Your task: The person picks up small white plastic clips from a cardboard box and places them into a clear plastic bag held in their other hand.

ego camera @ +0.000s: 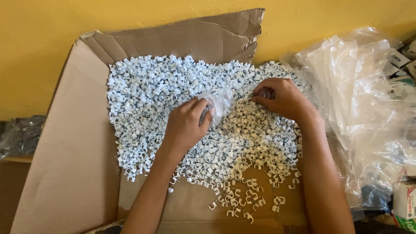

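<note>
A wide heap of small white plastic cable clips with nails (147, 95) covers a flattened cardboard sheet (73, 164). My left hand (186, 125) rests on the heap near its middle, fingers closed on a small clear plastic bag (219, 104) that bulges up from the hand. My right hand (281, 97) sits to the right of the bag, fingertips curled down into the clips, pinching at them. Whether it holds any clips is hidden by the fingers. Both forearms reach in from the bottom edge.
A big pile of crumpled clear plastic bags (359, 99) lies to the right. Small cartons (405, 203) stand at the right edge. A dark bag (21, 134) lies at far left. A yellow wall (43, 34) rises behind the cardboard.
</note>
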